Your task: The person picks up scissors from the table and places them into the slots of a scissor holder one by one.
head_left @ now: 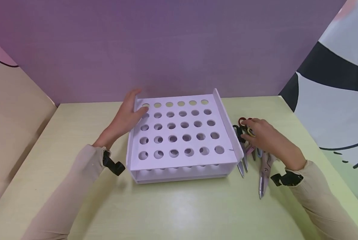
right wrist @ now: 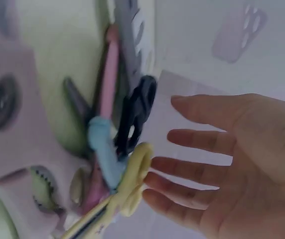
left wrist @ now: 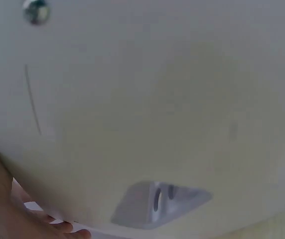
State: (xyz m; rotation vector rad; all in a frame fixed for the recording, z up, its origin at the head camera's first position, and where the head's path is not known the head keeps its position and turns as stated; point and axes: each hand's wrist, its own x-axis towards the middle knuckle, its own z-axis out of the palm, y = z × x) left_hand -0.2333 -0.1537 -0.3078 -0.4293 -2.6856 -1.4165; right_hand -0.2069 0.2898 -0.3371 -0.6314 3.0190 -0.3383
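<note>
A white rack [head_left: 180, 145] with rows of round holes stands on the table. My left hand [head_left: 126, 116] holds its far left corner, thumb over the top panel and fingers beyond the side wall. That side wall [left wrist: 157, 99] fills the left wrist view. Right of the rack lies a cluster of scissors. My right hand [head_left: 266, 136] hovers over them, fingers spread and extended, gripping nothing. In the right wrist view, its fingertips are right by the yellow-handled scissors [right wrist: 125, 191]. Beside those are black-handled scissors [right wrist: 126, 119], a light blue handle [right wrist: 102, 144] and a pink piece [right wrist: 109, 79].
Large metal shears [head_left: 265, 168] lie nearest the front of the cluster, blades toward me. A red handle [head_left: 241, 120] shows at its far end. The pale table [head_left: 179, 210] meets a purple wall [head_left: 179, 50] behind the rack.
</note>
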